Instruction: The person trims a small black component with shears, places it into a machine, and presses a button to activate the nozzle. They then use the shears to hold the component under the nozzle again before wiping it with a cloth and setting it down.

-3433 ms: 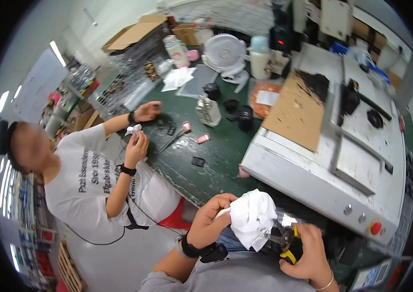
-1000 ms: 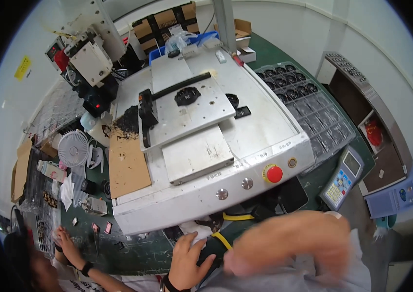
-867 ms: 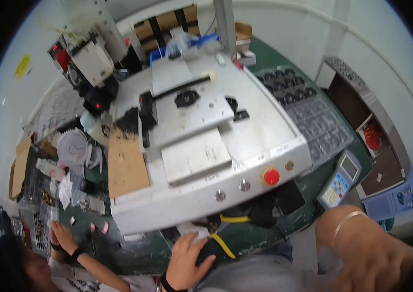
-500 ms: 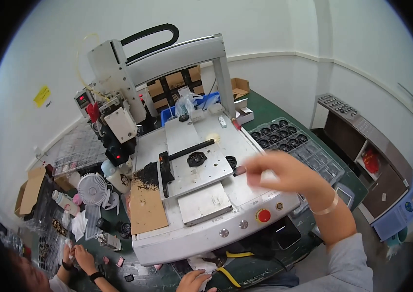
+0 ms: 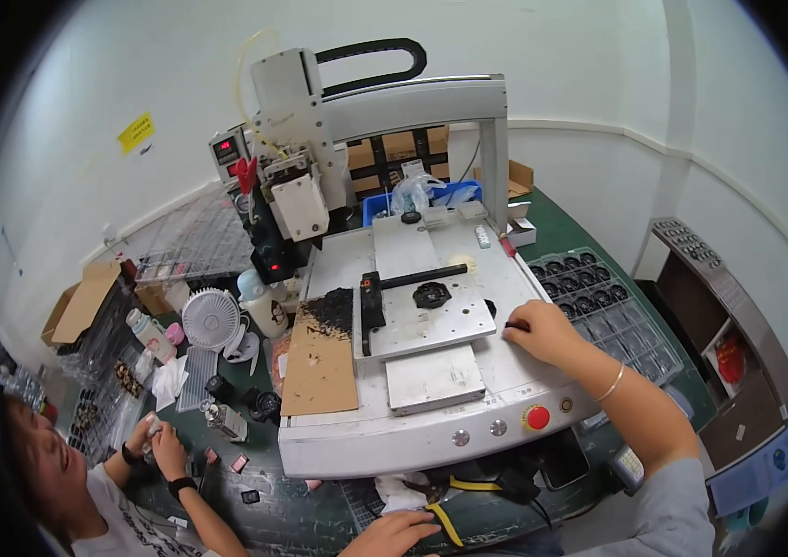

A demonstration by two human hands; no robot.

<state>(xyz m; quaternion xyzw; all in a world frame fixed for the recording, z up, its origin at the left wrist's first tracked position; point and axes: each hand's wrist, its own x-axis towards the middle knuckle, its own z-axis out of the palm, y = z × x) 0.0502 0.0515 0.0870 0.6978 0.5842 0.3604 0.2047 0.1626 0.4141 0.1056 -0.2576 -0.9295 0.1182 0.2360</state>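
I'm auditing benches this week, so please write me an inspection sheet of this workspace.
Surface: green tabletop, scuffed; white machine bed on it.
Job's things: small dark piece; round black part on a metal plate.
Clutter: cardboard with black crumbs, fan, white tissue.
Right hand: fingers pinch the small dark piece.
Left hand: by a yellow-handled tool; contact unclear.
Cables: black cable carrier above the gantry.
Surroundings: co-worker at left; white walls.

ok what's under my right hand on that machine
The white machine bed lies below your right hand. Part of a small dark piece shows at the fingers; they cover the rest, so its full shape can't be told. Whatever lies beneath the palm is hidden.
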